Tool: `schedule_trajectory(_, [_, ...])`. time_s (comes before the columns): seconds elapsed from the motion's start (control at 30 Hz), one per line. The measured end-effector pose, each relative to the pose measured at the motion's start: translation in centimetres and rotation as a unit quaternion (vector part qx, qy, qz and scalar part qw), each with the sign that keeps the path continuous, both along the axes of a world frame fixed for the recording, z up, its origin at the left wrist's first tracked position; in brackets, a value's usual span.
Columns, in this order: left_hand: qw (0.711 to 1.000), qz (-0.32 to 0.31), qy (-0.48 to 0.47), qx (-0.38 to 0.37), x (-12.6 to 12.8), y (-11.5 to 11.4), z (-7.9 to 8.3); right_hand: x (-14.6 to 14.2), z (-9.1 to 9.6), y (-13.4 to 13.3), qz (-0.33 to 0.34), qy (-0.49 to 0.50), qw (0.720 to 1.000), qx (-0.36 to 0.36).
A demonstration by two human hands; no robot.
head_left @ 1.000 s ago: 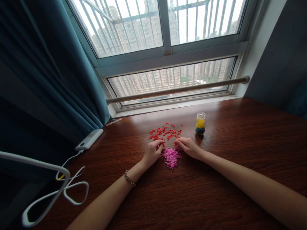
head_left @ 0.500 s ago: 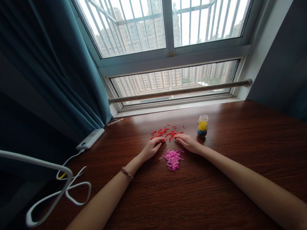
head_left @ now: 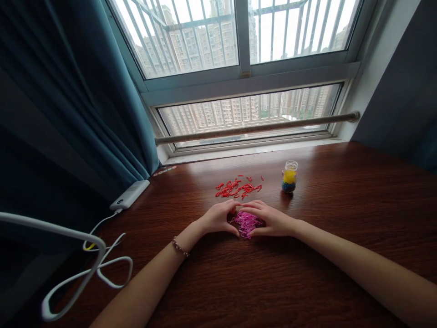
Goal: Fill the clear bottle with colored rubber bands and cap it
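A small pile of pink rubber bands [head_left: 246, 223] lies on the dark wooden table [head_left: 307, 273]. My left hand [head_left: 218, 217] and my right hand [head_left: 271, 219] rest on the table on either side of it, cupped around it. The fingertips meet behind the pile and the thumbs curve round its front. Neither hand grips anything and both are open. Part of the pile is hidden under my fingers. Just beyond my hands lies a scatter of red rubber bands [head_left: 238, 187].
A small glass jar [head_left: 289, 176] with yellow and dark bands stands right of the red ones. A white power bank [head_left: 130, 194] and its looped white cable [head_left: 102, 269] lie at the left. A teal curtain [head_left: 85, 100] hangs left; a window rail [head_left: 256, 128] runs behind.
Both hands have drawn back from the red bands towards me and closed in around the pink pile, which now sits between them in a tighter heap.
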State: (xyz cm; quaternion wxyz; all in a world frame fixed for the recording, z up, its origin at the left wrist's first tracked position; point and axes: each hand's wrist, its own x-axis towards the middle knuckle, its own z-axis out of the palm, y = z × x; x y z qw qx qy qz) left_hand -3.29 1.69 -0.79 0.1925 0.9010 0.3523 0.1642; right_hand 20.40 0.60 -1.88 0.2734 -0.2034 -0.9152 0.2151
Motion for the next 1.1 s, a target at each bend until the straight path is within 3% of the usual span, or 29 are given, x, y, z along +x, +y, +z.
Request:
schedule_trajectory(0.1, [1.000, 0.019, -0.011, -0.003, 0.5, -0.4, -0.2, -0.5, 0.0, -0.7, 0.003, -0.008, 1.000, 0.028])
schedule_trajectory(0.27, [0.995, 0.049, -0.076, -0.031, 1.1, -0.8, -1.0, -0.3, -0.7, -0.2, -0.028, 0.014, 0.999, 0.016])
schedule_trajectory(0.47, [0.974, 0.016, -0.189, -0.125, 1.5, -1.0, -1.6, 0.3, -0.7, 0.6, -0.047, 0.066, 0.997, -0.011])
schedule_trajectory(0.57, [0.967, 0.014, -0.213, -0.138, 1.4, -0.9, -1.5, 0.3, -0.5, 0.8, -0.061, 0.091, 0.994, -0.021])
schedule_trajectory(0.8, [0.984, 0.050, -0.172, 0.004, 1.2, -0.6, -0.7, 0.3, -0.7, 1.1, -0.106, 0.124, 0.986, -0.018])
schedule_trajectory(0.93, [0.992, 0.024, -0.121, -0.020, 1.5, -0.9, -0.7, 0.3, -1.1, 1.4, -0.142, 0.107, 0.984, -0.021])
schedule_trajectory(1.1, [0.996, 0.004, -0.082, -0.019, 1.7, -1.2, -0.8, 0.3, -1.3, 1.4, -0.133, 0.081, 0.987, -0.037])
